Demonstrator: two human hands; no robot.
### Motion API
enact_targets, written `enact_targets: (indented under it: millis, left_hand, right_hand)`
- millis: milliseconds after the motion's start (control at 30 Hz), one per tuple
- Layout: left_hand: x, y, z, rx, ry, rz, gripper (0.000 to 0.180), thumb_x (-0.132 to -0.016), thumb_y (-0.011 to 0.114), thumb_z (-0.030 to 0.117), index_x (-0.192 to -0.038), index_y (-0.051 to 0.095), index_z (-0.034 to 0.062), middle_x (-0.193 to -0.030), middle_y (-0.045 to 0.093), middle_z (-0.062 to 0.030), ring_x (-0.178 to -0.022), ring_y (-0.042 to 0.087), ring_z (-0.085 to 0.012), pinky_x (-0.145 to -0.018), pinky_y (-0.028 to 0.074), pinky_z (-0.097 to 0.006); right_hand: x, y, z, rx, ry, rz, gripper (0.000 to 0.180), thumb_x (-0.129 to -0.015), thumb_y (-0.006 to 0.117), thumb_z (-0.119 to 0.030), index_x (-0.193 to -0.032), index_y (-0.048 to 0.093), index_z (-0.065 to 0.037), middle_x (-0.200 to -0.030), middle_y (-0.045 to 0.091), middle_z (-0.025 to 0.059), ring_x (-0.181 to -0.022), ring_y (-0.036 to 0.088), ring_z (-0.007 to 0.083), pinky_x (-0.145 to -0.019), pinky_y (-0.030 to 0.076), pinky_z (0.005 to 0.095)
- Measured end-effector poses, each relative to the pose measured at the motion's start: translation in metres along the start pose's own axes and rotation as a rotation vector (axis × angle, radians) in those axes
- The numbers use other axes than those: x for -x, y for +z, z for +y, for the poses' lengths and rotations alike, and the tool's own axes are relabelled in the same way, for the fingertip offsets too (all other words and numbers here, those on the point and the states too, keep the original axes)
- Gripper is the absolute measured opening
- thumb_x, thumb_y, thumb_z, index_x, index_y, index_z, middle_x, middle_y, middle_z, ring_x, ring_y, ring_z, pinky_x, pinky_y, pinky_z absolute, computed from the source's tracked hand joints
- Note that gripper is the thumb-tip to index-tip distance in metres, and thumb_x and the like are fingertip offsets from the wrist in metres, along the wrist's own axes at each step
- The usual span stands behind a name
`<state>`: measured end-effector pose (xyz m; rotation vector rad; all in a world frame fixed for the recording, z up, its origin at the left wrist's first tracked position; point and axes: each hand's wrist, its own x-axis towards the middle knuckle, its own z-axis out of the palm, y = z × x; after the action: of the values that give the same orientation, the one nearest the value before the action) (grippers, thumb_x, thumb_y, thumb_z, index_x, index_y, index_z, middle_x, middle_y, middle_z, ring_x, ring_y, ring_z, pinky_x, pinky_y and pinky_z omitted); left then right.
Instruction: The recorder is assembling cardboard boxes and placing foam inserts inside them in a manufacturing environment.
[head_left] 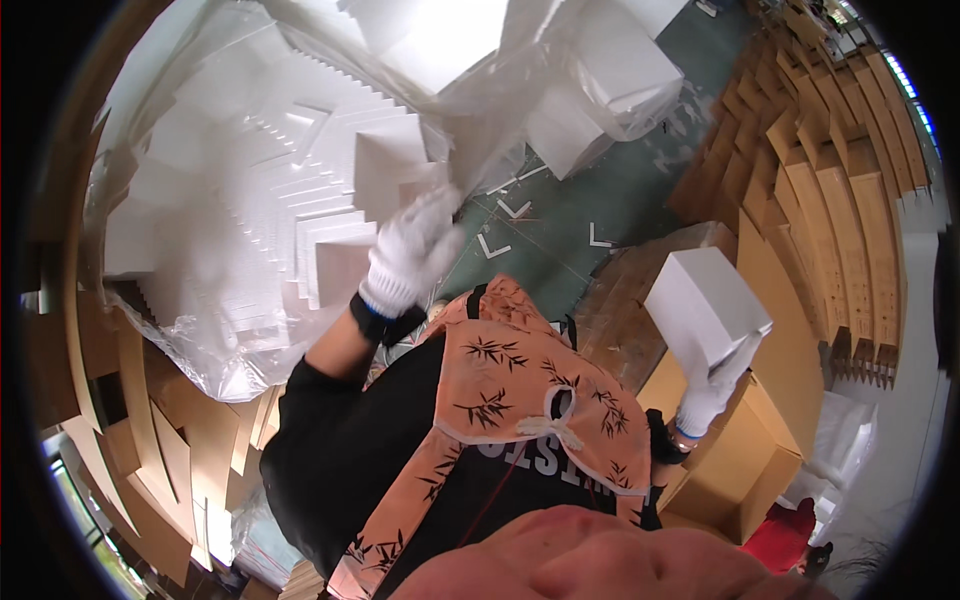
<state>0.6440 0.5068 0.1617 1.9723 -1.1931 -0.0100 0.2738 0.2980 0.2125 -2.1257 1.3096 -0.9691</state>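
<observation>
left: pieces [385, 160] in bag [238, 375] | middle: scraps [492, 247] on floor [550, 272] | right: block [705, 300] near carton [775, 475], cardboard stacks [825, 215] beyond

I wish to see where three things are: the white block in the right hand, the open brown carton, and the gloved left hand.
White block [706, 302]: head view, middle of its visible surface.
Open brown carton [768, 426]: head view, its inside surface.
Gloved left hand [412, 252]: head view, middle of the glove.

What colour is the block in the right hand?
The block is white, best seen in the head view.
</observation>
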Motion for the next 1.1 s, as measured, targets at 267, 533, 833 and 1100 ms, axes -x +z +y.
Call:
enact_targets:
  millis: [267,533,833,1100]
  left_hand:
    - [-0.225,0.086,-0.087,-0.279,-0.342,0.301,0.052,-0.094,0.061,0.043,-0.134,0.062,0.0088,-0.126,0.066,-0.0219,-0.118,0.064,-0.0324,-0.102,0.048,-0.04]
    - [-0.367,0.119,-0.083,-0.111,-0.365,0.444,0.111,-0.071,0.087,0.049,-0.148,0.031,-0.0075,-0.145,0.044,-0.0335,-0.135,0.045,-0.0432,-0.112,0.038,-0.045]
    - [-0.378,0.094,-0.116,0.002,-0.461,0.625,0.087,-0.084,0.065,0.066,-0.143,0.05,0.0038,-0.139,0.053,-0.0293,-0.133,0.049,-0.0416,-0.111,0.039,-0.045]
    - [-0.305,-0.036,-0.124,-1.199,-0.277,0.8,0.06,-0.085,0.068,0.051,-0.136,0.058,0.0217,-0.144,0.053,-0.0134,-0.127,0.056,-0.0319,-0.104,0.047,-0.044]
  right_hand:
    - [0.04,-0.083,0.092,0.178,0.179,0.048,0.089,-0.08,0.061,0.0,-0.158,0.019,-0.002,-0.159,0.031,0.0242,-0.146,0.032,0.037,-0.117,0.028,0.0429]
    - [0.067,-0.111,0.145,0.265,0.318,0.122,0.089,-0.084,0.069,-0.007,-0.159,0.022,-0.009,-0.155,0.039,0.0227,-0.139,0.043,0.0348,-0.111,0.036,0.0404]
    - [0.006,-0.062,0.111,0.408,0.277,0.075,0.091,-0.078,0.07,-0.006,-0.158,0.028,-0.014,-0.121,0.065,0.0281,-0.103,0.067,0.0431,-0.086,0.053,0.0456]
    - [-0.046,-0.026,0.092,0.457,0.099,-0.001,0.088,-0.077,0.068,-0.008,-0.156,0.03,-0.011,-0.119,0.065,0.0292,-0.096,0.067,0.0465,-0.079,0.054,0.0485]
